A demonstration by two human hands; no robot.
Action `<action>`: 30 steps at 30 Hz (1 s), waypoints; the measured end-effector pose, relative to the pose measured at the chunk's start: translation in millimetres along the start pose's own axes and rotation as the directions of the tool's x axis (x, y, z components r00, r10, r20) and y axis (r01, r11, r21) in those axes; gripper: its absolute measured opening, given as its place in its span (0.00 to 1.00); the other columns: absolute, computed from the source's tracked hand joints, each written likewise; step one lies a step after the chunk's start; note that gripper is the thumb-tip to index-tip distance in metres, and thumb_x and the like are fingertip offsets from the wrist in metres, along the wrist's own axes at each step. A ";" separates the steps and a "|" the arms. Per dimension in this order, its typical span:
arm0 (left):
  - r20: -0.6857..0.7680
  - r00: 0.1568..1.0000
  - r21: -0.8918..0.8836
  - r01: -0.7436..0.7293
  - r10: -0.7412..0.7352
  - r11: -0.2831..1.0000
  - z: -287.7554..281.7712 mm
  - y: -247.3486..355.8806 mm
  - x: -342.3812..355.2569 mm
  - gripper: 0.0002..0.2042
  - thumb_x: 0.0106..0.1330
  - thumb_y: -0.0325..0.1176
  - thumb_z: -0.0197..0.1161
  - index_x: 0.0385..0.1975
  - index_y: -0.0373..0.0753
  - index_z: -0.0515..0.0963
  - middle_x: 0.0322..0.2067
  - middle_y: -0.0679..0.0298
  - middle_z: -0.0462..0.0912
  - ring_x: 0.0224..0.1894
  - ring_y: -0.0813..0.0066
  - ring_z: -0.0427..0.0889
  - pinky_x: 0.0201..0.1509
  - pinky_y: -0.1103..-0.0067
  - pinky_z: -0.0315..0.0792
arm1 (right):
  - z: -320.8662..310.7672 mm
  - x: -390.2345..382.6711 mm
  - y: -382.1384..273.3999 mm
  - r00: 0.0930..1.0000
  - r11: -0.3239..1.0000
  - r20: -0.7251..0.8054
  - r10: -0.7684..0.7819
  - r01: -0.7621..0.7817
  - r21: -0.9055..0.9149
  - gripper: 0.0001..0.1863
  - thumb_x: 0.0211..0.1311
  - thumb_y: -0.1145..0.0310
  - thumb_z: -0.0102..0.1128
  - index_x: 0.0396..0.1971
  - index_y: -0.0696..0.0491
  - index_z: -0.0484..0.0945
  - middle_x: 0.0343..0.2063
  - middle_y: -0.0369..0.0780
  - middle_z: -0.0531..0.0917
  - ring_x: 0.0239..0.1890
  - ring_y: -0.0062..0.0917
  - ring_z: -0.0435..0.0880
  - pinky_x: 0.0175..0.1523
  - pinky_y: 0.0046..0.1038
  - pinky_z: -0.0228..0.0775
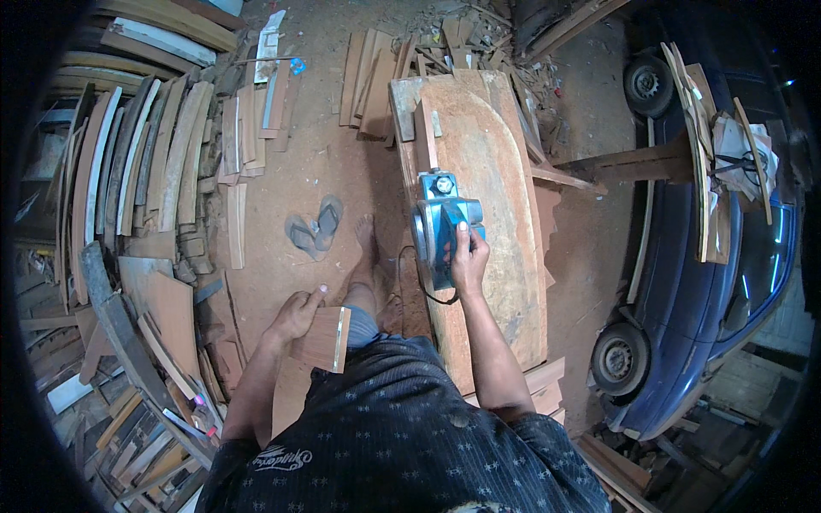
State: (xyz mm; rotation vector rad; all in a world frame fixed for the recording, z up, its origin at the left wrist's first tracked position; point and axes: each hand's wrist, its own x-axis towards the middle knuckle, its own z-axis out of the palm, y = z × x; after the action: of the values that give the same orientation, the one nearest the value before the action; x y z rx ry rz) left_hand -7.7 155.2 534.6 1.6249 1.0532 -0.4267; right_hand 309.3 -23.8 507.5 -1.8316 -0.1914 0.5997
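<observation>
Person's hands are well apart, each on its own thing. Right hand [469, 263] is clamped on the handle of a blue power planer [440, 224], thumb lying on top, the tool at the left edge of a worn wooden workbench [505, 291]. A narrow wooden strip [427, 141] lies lengthwise along that same edge, running out from the planer's far end; hard to tell from above whether the planer's underside rests on the strip or on the bench. Dark cord [402, 267] loops off the bench's left side by the planer. Left hand [295, 316] grips a flat brown wooden board [321, 339] by its left side, thumb up, board held tilted beside the person's thigh, apart from the bench. Person wears a dark patterned shirt [385, 427]; a bare foot [365, 232] shows on the dirt floor [342, 154], with a pair of dark flip-flops [326, 217] just left of it. Stacked planks [171, 154] fill the left side, more loose boards [363, 77] lie beyond the bench near its far left corner, and a dark blue vehicle [676, 342] is parked at right, well apart from the bench.
</observation>
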 end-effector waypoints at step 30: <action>-0.117 0.989 0.003 0.090 -0.089 0.996 -27.7 10.8 38.5 0.38 0.76 0.63 0.45 0.28 0.25 0.80 0.29 0.35 0.81 0.37 0.39 0.81 0.49 0.60 0.72 | 124.0 234.2 -81.6 0.991 0.989 -0.002 -0.135 0.135 -0.052 0.35 0.74 0.39 0.52 0.27 0.60 0.80 0.18 0.38 0.80 0.16 0.20 0.77 0.23 0.25 0.69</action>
State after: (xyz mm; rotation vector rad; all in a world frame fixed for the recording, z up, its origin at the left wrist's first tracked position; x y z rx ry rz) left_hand 15.2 196.2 522.0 1.6298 1.2179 -0.3995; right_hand 462.4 206.1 483.2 -1.8533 -0.3274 0.4985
